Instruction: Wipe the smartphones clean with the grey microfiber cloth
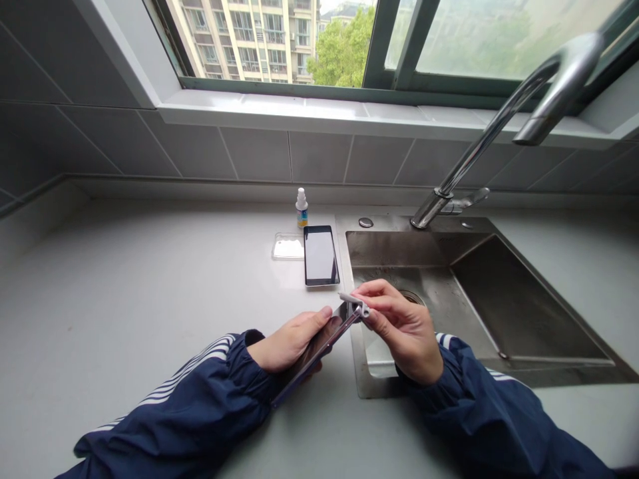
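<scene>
My left hand [294, 339] is closed around a dark smartphone [319, 346], which it holds tilted above the counter's front, beside the sink. My right hand [404, 326] pinches a small folded grey cloth [357, 303] against the phone's upper end. The cloth wraps over that edge. Beyond my hands, a second phone [321, 256] lies flat on the counter with its screen up. A clear phone case [288, 247] lies to its left, partly covered by it. Just behind them a small white spray bottle [302, 209] stands upright.
To the right, a steel sink [399, 249] is set into the white counter [150, 286]. A chrome faucet [479, 140] rises at its back and arches to the right. Behind the counter are a tiled wall and a window sill [309, 110].
</scene>
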Motion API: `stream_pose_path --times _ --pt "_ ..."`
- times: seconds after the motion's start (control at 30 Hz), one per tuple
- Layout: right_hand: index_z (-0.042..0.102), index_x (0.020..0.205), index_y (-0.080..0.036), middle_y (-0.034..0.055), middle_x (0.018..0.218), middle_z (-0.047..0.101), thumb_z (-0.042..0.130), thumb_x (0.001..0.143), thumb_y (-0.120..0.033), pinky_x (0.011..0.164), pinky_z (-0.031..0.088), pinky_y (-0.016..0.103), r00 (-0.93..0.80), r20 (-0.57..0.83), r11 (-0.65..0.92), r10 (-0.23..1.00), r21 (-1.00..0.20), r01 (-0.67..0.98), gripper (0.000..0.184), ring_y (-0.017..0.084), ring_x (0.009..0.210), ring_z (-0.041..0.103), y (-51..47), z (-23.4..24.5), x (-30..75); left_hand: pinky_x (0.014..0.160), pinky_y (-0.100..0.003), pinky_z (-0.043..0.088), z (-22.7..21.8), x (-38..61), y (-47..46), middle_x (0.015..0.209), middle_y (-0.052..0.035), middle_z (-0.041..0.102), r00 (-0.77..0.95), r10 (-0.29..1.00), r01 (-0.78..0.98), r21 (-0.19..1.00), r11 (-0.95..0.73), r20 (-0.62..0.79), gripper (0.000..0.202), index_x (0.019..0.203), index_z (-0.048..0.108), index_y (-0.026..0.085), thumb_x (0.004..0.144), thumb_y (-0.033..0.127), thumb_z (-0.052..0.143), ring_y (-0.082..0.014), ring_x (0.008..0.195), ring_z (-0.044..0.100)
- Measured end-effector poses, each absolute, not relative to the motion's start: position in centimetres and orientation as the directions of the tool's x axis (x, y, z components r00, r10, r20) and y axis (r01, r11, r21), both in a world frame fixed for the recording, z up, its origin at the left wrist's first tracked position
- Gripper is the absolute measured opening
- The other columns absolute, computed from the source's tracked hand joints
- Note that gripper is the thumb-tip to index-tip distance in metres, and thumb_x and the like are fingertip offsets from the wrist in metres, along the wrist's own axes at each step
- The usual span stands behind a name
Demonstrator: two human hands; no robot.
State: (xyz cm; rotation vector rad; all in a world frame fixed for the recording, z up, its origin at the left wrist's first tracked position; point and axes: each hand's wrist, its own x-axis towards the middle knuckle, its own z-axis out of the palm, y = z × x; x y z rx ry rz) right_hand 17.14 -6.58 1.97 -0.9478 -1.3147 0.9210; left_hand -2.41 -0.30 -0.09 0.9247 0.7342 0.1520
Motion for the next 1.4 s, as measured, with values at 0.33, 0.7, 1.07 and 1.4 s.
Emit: stream_pose_path --times 0.33,0.7,1.07,1.4 --pt "0.080 0.099 -0.027 0.0059 0.107 0.064 0.069 0.092 -0.027 0.079 0.062 0.035 0.173 0.262 0.269 0.949 -0.963 -0.020 0.013 0.020 0.098 0.064 -6.4 1.0 17.2 0.053 -0.023 0.033 0.1 -1.7 -0.6 0.065 0.0018 0.052 0.667 0.667 0.075 0.920 0.385 -0.333 0.054 0.083 0.061 0.014 0.092 0.066 0.048 -0.0099 0.058 0.042" --pt "0.078 0.099 -0.024 0.0042 0.105 0.061 0.077 0.083 -0.017 0.066 0.067 0.029 0.217 0.242 0.265 0.946 -0.961 -0.084 0.018 0.016 0.086 0.067 -6.6 1.5 16.6 0.075 -0.028 0.043 -0.3 -1.1 -1.2 0.084 -0.0040 0.064 0.581 0.799 0.046 0.986 0.158 -0.155 0.053 0.100 0.068 0.011 0.100 0.055 0.038 -0.0165 0.078 0.053" --pt "0.071 0.080 -0.018 0.0003 0.102 0.056 0.074 0.087 -0.024 0.057 0.065 0.027 0.131 0.080 0.122 0.988 -0.929 -0.350 0.010 0.009 0.067 0.066 -6.4 1.2 16.7 0.064 -0.025 0.039 -0.1 -1.7 -1.4 0.063 0.0027 0.050 0.622 0.762 0.106 0.983 0.147 -0.181 0.045 0.080 0.060 0.016 0.101 0.049 0.039 -0.0116 0.059 0.039" --pt "0.073 0.095 -0.022 0.0051 0.117 0.056 0.083 0.078 -0.027 0.065 0.067 0.034 0.091 0.040 0.070 0.995 -0.931 -0.357 0.020 0.020 0.095 0.066 -6.1 0.7 16.7 0.070 -0.028 0.040 -0.2 -1.4 -1.1 0.080 -0.0035 0.060 0.610 0.767 0.132 0.980 0.147 -0.197 0.052 0.090 0.064 0.013 0.100 0.055 0.035 -0.0161 0.074 0.048"
